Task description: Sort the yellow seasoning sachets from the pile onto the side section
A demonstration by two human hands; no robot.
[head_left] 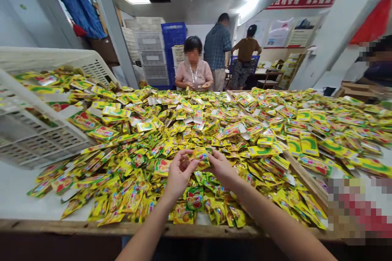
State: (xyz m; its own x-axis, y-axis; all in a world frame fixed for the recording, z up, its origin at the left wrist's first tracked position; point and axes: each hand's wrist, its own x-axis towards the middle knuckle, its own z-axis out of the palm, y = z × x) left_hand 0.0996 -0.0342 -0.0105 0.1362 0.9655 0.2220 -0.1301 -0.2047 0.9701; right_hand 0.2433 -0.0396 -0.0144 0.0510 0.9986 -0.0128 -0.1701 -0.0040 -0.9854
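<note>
Between my two hands, above the heaped table, is a small yellow candy packet [201,157]. The fingers of my left hand [181,169] pinch its left side. My right hand [223,167] grips its right side, with those fingertips partly hidden behind it. Below and around my hands lie many loose yellow and green packets [128,193], and a green packet with a red print [194,199] lies just under them. Flat yellow cardboard boxes [105,132], some with white flaps open, are spread over the pile.
A white plastic crate [45,126] lies tipped at the left, boxes spilling out. A wooden strip [306,181] divides the table on the right. The wooden front edge [101,228] runs before me. Across the table sits a person [193,69]; others stand behind and at the right.
</note>
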